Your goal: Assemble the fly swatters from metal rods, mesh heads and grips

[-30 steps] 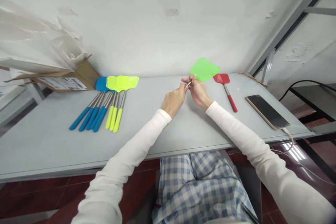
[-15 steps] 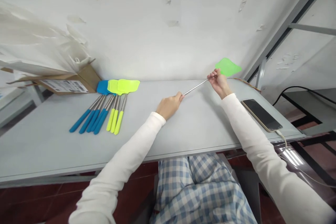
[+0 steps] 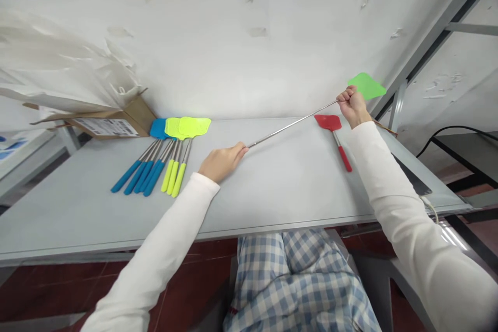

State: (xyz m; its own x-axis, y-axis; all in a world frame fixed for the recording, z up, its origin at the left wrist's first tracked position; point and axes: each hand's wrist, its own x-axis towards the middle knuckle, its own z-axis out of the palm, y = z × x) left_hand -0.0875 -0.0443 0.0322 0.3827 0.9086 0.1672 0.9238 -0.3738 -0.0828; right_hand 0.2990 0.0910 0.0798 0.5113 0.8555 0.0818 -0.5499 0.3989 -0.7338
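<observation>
A green fly swatter (image 3: 367,86) with a thin metal telescopic rod is stretched slantwise above the table between my hands. My left hand (image 3: 222,162) is closed round its handle end, so the grip is hidden. Just below the green head, my right hand (image 3: 353,108) is closed on the far end of the rod. On the table under my right forearm lies a red fly swatter (image 3: 330,123) with a short rod. To the left, several blue fly swatters (image 3: 134,176) and yellow-green fly swatters (image 3: 195,126) lie side by side, heads toward the wall.
An opened cardboard box (image 3: 136,114) with white plastic stands at the table's back left. A phone (image 3: 413,176) with a cable is partly behind my right sleeve. The white wall (image 3: 233,62) borders the grey table (image 3: 280,187), and a metal frame (image 3: 426,57) rises at the right.
My hands have moved apart, left hand leftward and right hand rightward, and the green swatter's rod shows much longer. The red swatter, hidden before, is now visible.
</observation>
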